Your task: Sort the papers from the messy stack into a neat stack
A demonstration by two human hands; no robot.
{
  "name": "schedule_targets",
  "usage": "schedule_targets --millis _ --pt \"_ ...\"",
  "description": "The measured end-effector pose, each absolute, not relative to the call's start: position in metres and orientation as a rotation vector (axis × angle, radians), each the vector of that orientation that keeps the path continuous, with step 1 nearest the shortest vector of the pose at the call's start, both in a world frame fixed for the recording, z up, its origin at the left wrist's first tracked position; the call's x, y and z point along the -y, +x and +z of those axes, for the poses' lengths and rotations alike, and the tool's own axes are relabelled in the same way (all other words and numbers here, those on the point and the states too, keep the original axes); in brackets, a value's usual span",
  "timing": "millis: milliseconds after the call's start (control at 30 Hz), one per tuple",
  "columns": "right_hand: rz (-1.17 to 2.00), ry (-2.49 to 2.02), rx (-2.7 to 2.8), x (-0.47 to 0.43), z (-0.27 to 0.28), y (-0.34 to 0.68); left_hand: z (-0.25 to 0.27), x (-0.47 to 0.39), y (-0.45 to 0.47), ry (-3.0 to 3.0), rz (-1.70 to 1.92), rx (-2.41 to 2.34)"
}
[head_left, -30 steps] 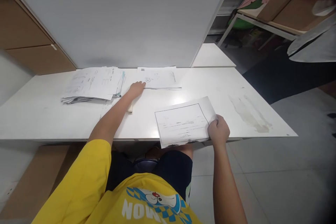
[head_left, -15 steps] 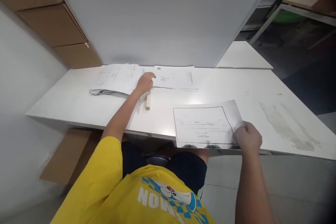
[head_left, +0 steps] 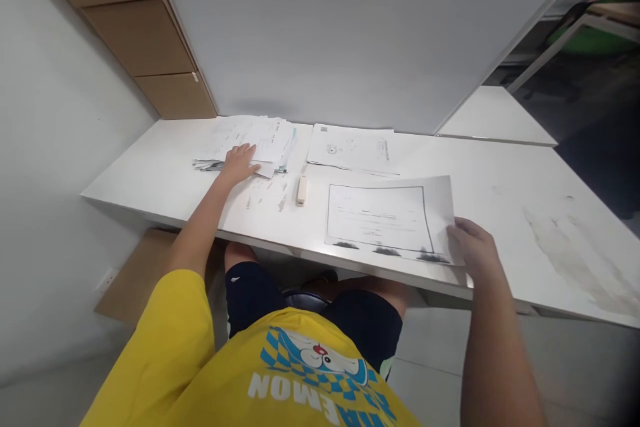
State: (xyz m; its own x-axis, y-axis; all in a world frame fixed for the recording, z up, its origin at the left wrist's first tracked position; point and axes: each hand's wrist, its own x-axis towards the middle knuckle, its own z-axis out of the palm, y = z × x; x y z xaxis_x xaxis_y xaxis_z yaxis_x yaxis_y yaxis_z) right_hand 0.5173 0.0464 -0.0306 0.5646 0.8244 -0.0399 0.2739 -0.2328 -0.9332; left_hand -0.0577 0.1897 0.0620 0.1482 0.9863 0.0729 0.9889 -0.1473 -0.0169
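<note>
Your right hand point(head_left: 477, 250) grips the bordered sheet point(head_left: 377, 217) at its right edge, thumb on top and fingers curled towards the underside, so the paper is pinched between them. The sheet extends leftward from your hand over the near part of the white table point(head_left: 425, 160), printed side up, with a dark rectangular frame and dark patches along its near edge. Whether its whole underside touches the tabletop, you cannot tell from this view.

Your left hand point(head_left: 240, 163) is palm down at the near edge of the paper stack point(head_left: 235, 133), thumb extended to the right and fingers reaching over the top sheets. Whether it pinches any sheet or only rests there, you cannot tell. The stack is uneven, its sheets fanned at the near side.

To the right of the stack, near the grey panel point(head_left: 370, 33), lies a thinner set of papers point(head_left: 355, 150). A small cream block point(head_left: 303, 191) sits between your two hands, just left of the bordered sheet. Dark smudges point(head_left: 283, 201) mark the tabletop left of the block; a brownish stain point(head_left: 575, 260) lies to your right.
</note>
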Motion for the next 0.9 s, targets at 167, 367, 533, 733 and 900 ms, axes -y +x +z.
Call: schedule_targets --millis 167,367,533,733,900 --pt "0.716 -1.639 0.798 -0.061 -0.030 0.493 0.066 -0.195 -0.056 -2.375 0.007 1.797" --pt "0.644 -1.629 1.052 -0.068 -0.034 0.464 0.061 -0.201 -0.059 -2.352 -0.105 1.779" --pt "0.668 -1.617 1.084 -0.065 -0.029 0.446 0.066 -0.206 -0.049 -2.256 -0.344 1.900" --pt "0.674 -1.632 1.133 -0.061 -0.028 0.446 0.090 -0.173 0.039 -2.119 -0.757 1.725" --pt "0.747 -1.597 1.202 -0.060 -0.030 0.449 0.072 -0.091 0.168 -2.515 -0.455 1.095"
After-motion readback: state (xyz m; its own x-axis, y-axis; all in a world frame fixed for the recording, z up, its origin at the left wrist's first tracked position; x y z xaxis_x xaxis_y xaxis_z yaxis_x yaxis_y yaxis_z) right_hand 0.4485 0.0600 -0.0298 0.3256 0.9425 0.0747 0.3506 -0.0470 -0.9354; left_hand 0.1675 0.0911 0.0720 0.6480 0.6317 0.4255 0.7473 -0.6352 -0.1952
